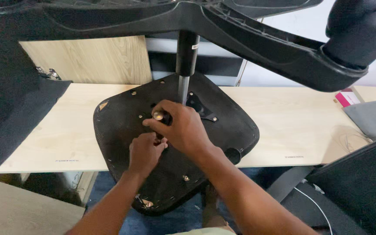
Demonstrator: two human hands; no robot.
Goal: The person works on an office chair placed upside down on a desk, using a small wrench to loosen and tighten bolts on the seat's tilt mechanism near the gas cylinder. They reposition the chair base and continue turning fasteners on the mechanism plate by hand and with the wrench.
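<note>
Here we note the right hand (183, 130) closed in a fist-like grip around a dark tool handle (164, 117) with a brass-coloured cap, fingers wrapped and pressed together over it. Just below, the left hand (145, 152) has its fingers curled in toward the tool's lower end, touching it where it meets the surface; whether they pinch a fastener there we cannot tell, the spot being hidden. Both hands work on the black underside of an upturned chair seat (223, 126), which lies on a pale wooden board (292, 126). Small metal fasteners (186, 178) sit at several points on the seat. The gas-lift column (183, 82) rises from the seat's middle to the black star base (257, 43) overhead. We judge the step in hand to be driving or loosening a fastener near the central plate; the next move calls for steady downward pressure and keeping the tool square. Containers: none in view holding loose parts; a pink box (347, 98) lies at far right, contents unseen.
</note>
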